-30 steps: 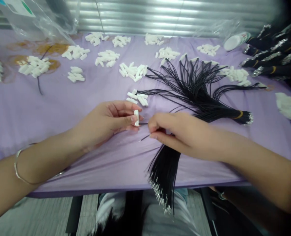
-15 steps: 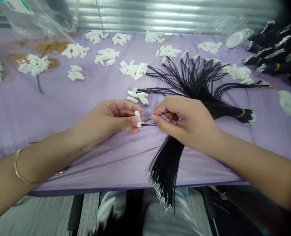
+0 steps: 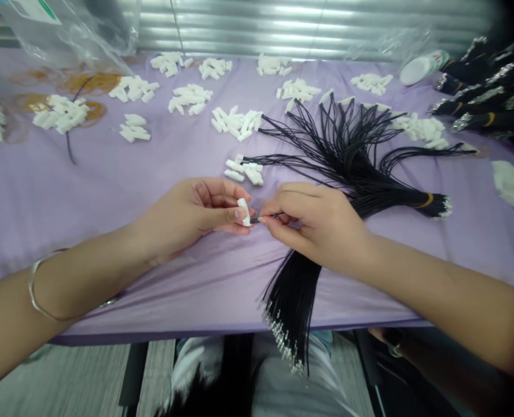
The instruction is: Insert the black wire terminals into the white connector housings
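My left hand point(image 3: 213, 205) pinches a small white plastic connector housing point(image 3: 243, 212) between thumb and fingers. Thin black wires point(image 3: 255, 220) run from its lower end toward my right hand point(image 3: 313, 223), whose thumb and forefinger are closed on a wire close to the housing. How deep the wire tips sit inside cannot be made out. Below my right hand, a loose bundle of black wires point(image 3: 294, 295) with silver metal terminals hangs over the table edge. A small pile of white housings point(image 3: 252, 172) lies just beyond my fingers.
A banded bundle of black wires point(image 3: 361, 168) fans out at right, some ends in white housings. Several housing piles point(image 3: 190, 98) dot the purple cloth point(image 3: 153, 150). More wire bundles point(image 3: 491, 104), a white tub point(image 3: 422, 66) and a plastic bag point(image 3: 79, 35) stand at the back.
My right hand has moved left and slightly down, bringing its fingertips closer to the housing. The separate wire has come in line with the others at the housing's end. My left hand barely moved.
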Demonstrator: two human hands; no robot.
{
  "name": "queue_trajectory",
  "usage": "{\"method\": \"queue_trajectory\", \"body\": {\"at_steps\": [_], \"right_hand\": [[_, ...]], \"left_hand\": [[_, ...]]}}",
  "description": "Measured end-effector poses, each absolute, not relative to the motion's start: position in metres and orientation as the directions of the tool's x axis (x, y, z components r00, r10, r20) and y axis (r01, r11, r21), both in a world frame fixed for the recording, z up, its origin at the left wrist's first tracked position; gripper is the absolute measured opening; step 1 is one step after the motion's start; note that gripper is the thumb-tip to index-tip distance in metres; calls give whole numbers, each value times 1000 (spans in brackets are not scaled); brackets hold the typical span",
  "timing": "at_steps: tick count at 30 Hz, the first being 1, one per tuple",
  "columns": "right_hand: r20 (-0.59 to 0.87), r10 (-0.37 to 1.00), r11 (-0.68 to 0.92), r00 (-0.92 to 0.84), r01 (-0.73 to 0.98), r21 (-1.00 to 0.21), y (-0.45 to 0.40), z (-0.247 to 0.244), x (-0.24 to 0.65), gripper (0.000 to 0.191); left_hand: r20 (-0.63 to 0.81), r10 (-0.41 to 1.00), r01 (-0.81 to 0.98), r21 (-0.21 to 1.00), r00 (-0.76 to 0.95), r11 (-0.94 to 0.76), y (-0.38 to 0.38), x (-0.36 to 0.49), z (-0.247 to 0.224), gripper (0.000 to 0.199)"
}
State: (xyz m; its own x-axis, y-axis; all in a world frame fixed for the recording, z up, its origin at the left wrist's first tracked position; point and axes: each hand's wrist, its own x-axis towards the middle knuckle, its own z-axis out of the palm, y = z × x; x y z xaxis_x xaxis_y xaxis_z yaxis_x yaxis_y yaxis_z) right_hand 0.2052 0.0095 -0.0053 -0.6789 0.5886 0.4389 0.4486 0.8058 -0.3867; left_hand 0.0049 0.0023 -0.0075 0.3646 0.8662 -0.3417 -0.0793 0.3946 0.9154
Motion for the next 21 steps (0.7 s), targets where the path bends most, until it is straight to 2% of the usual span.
{"method": "queue_trajectory", "body": {"at_steps": [6,11,12,15,17,21], "right_hand": [[412,583,809,-700,457,-368,12,-9,203,15],[509,491,859,-707,489,-151,10,13,212,17],[476,471,878,-743,448,-171,9,18,214,16],[122,308,884,-944,236,-404,7,25,217,12],[-57,239,826,-969,234,-513,7,23,215,9],[-168,259,766,-951,309,-564,4,16,211,10]], "left_hand": [[-332,880,-66,925,339,375,3,6,-8,17],[-336,881,-92,918,333,385,2,7,-7,17],[-340,880,-104,914,332,392,3,7,-7,18],[-329,883,-164,902,335,399,4,8,-7,18],[-315,887,-183,902,339,390,4,8,-8,17],[-315,887,-151,912,339,382,4,8,-8,17]]}}
